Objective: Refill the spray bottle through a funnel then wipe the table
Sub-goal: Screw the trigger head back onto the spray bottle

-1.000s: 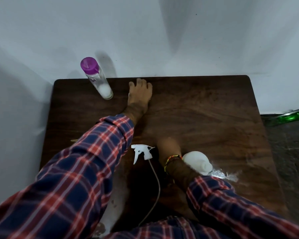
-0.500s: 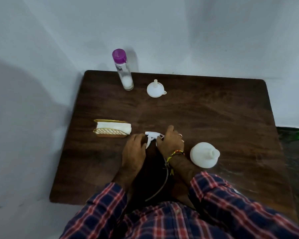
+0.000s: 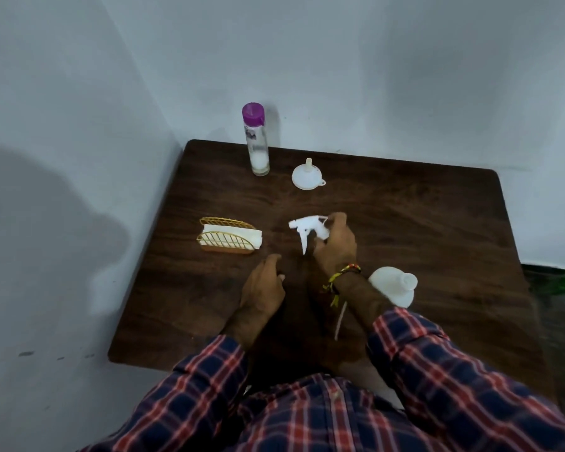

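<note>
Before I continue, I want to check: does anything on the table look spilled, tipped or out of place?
No spill visible. The funnel rests mouth-down, and the spray head, held by the right hand, is off the white bottle.

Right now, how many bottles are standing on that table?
2: a clear bottle with a purple cap at the far edge, and the white spray bottle, its top off, beside the right forearm. None seems hidden.
</note>
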The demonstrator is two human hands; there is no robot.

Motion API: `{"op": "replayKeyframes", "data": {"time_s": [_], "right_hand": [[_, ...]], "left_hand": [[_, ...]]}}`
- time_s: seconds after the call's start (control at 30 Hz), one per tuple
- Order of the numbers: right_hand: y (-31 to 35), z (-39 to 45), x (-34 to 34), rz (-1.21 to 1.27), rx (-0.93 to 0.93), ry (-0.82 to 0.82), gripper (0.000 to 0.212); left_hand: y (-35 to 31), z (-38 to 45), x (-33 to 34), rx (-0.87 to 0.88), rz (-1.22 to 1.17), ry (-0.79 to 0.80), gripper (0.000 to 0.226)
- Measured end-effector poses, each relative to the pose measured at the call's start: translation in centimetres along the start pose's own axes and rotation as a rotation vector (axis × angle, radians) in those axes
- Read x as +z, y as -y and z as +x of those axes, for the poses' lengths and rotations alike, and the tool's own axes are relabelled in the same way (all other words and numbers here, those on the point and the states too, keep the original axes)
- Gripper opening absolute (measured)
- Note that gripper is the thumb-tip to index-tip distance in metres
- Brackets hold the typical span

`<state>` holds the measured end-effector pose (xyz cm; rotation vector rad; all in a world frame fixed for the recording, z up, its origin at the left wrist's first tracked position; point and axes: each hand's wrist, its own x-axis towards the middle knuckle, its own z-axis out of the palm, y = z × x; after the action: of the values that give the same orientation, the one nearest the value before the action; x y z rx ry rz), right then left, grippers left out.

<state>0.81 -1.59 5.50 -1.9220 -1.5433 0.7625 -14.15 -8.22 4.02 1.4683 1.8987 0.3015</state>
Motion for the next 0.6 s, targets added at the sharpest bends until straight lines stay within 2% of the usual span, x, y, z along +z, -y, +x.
{"op": "replayKeyframes", "data": {"time_s": [0.13,0.2,0.27,0.33,0.43,0.57,0.6], "right_hand": [[2.1,0.7,-4.8,0.365,-0.07,-0.205,0.05],[3.0,1.4,-7.7,0.521,-0.081,-0.267,0.044],[3.4,2.1,-10.6,0.691,-0.082,-0.303,0.036],[2.7,2.5,-13.7,0.858,-0.096,-0.305,0.034],[1.1,1.5,-17.6,1.115,-0.12,-0.218,0.042],[0.4,0.0,-19.8,1.296,-0.098,-0.121,0.04],[-1.3,-0.7,-21.9,1.34,-0.093,-0.161,0.04]], "left_hand": [[-2.8,0.0,-0.5,0.14,-0.082,-0.156,0.043],[-4.8,-0.1,-0.6,0.223,-0.139,-0.224,0.04],[-6.9,-0.1,-0.6,0.288,-0.208,-0.225,0.04],[-9.3,-0.7,-0.1,0.358,-0.268,-0.171,0.043],[-12.1,-2.2,1.3,0.413,-0.358,-0.073,0.05],[-13.6,-2.9,2.0,0.424,-0.375,-0.15,0.047],[-15.6,-3.8,3.1,0.457,-0.375,-0.153,0.045]]}}
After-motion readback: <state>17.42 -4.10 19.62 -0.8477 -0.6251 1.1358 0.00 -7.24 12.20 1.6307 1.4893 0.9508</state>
